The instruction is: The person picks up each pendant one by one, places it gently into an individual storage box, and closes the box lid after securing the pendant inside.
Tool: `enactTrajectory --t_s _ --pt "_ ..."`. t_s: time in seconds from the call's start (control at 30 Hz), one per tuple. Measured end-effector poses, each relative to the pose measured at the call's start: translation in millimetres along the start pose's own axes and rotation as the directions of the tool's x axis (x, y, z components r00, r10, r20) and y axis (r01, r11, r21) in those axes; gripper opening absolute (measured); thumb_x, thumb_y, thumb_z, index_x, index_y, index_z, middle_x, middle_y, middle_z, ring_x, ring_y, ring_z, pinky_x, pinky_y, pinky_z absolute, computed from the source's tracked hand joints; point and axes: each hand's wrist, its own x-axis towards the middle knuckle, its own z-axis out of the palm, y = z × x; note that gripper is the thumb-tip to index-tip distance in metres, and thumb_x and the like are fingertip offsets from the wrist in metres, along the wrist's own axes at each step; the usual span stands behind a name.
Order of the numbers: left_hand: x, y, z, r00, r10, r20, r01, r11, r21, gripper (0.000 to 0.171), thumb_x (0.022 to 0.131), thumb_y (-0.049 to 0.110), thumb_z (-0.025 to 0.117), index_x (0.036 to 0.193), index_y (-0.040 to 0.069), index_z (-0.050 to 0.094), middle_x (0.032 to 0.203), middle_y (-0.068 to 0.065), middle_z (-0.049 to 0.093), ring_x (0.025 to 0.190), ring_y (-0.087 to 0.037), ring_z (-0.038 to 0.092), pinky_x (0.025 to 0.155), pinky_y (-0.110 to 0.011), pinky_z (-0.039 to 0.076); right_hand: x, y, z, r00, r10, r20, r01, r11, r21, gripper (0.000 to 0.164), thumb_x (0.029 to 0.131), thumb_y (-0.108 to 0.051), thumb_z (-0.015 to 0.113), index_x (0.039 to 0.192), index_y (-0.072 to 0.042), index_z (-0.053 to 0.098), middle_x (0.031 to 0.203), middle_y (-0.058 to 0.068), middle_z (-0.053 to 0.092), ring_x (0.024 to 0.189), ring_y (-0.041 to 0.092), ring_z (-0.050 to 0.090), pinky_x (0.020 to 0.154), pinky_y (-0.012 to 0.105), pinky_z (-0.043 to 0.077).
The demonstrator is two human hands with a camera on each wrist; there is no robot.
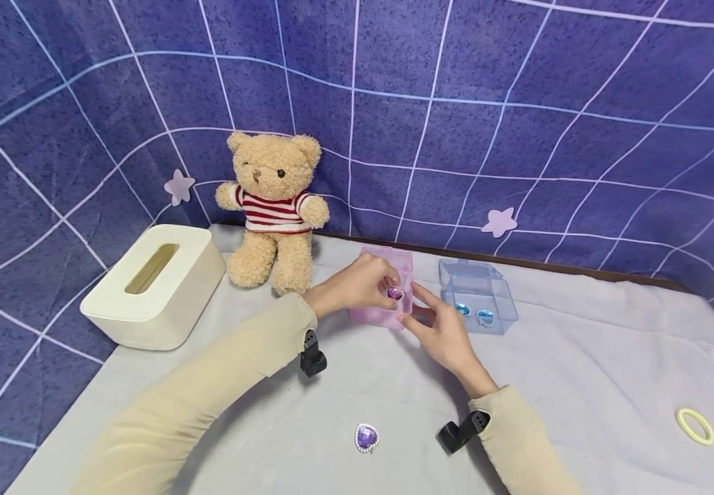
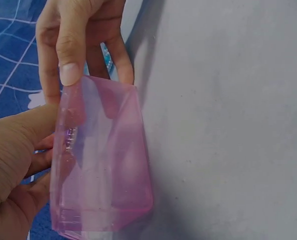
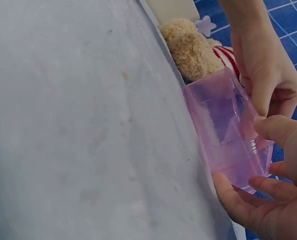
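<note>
A clear pink plastic box (image 1: pixel 377 317) stands on the cloth with its lid raised at the back. My left hand (image 1: pixel 364 282) reaches over it from the left and pinches a purple jewel with a pale beaded rim (image 1: pixel 395 293) within the box opening. With thumb and fingers spread about the right side, my right hand (image 1: pixel 446 333) holds the box steady. The right wrist view shows the right thumb on the rim and other fingers along the side of the pink box (image 3: pixel 221 130). Nearer me lies a purple heart-shaped jewel (image 1: pixel 366 437).
Right of the pink box stands an open blue box (image 1: pixel 505 309) holding two blue jewels (image 1: pixel 485 317). A teddy bear (image 1: pixel 273 206) sits at the back, beside a white tissue box (image 1: pixel 177 302). A yellow ring (image 1: pixel 695 426) lies far right.
</note>
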Motion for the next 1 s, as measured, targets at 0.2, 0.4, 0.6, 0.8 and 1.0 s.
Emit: enactTrajectory --t_s 0.2,0.4,0.6,0.8,1.0 --pt "3.9 -4.4 5.8 0.999 -0.015 0.049 0.014 1.0 0.011 0.016 0.066 0.016 0.077 0.08 0.01 0.07 0.075 0.002 0.068 0.069 -0.007 0.062 0.064 -0.01 0.046 1 0 1 1.0 -0.01 -0.008 0.01 1.0 -0.003 0.055 0.078 -0.002 0.067 0.128 0.004 0.046 0.123 0.025 0.05 0.093 0.037 0.061 0.067 0.037 0.053" --pt "6.9 -5.5 9.6 0.997 -0.005 0.08 0.003 0.999 0.034 0.019 0.066 0.014 0.078 0.083 0.009 0.071 0.078 0.001 0.068 0.072 -0.007 0.063 0.066 -0.01 0.046 0 0 2 1.0 0.001 -0.006 -0.001 1.0 -0.014 0.055 0.078 -0.005 0.067 0.128 0.003 0.045 0.124 0.024 0.05 0.093 0.038 0.06 0.068 0.036 0.053" --pt "9.1 -3.4 11.7 0.997 0.02 0.073 -0.024 0.999 0.045 0.012 0.066 0.012 0.076 0.075 0.008 0.069 0.074 -0.001 0.067 0.07 -0.01 0.062 0.066 -0.014 0.047 1 1 2 1.0 -0.019 -0.007 0.019 1.0 0.009 0.054 0.078 -0.003 0.067 0.127 0.005 0.045 0.124 0.025 0.049 0.094 0.039 0.06 0.069 0.039 0.053" --pt "8.2 -3.6 12.6 0.997 0.033 0.066 -0.037 0.997 0.063 0.015 0.066 0.015 0.078 0.069 0.007 0.065 0.069 0.0 0.065 0.067 -0.011 0.06 0.063 -0.017 0.047 1 2 3 1.0 -0.02 -0.003 0.02 1.0 0.023 0.055 0.078 -0.003 0.067 0.127 0.006 0.045 0.126 0.025 0.048 0.095 0.039 0.059 0.07 0.039 0.053" --pt "9.5 -1.6 15.5 0.998 0.021 0.062 -0.024 0.998 0.054 0.015 0.067 0.015 0.077 0.076 0.007 0.069 0.075 -0.001 0.068 0.072 -0.011 0.063 0.067 -0.016 0.048 -1 3 0 1.0 -0.008 0.003 0.008 1.0 0.024 0.054 0.078 -0.003 0.066 0.127 0.006 0.045 0.126 0.024 0.048 0.096 0.039 0.059 0.069 0.036 0.053"
